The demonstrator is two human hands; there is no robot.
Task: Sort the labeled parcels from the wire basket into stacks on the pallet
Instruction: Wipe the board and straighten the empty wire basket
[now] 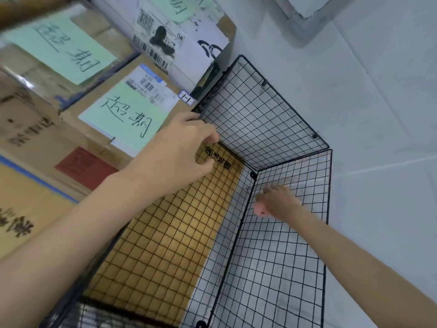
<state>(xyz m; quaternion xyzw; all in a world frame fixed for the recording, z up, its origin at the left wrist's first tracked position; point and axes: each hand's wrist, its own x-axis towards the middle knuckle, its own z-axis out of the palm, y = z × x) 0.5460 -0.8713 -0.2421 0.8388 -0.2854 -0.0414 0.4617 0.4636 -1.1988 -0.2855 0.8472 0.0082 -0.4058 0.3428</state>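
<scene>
From the head camera, the wire basket (260,114) stood on a pale floor (383,110). The left hand (175,152) gripped the basket's top rim at its left wall, fingers curled over the wire. The right hand (277,202) reached down inside the basket, near its far corner; its grasp could not be told. The labeled parcels (123,114), cardboard boxes bearing green sheets, were stacked just left of the basket.

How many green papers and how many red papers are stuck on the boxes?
Green papers: 3
Red paper: 1
Total: 4
</scene>
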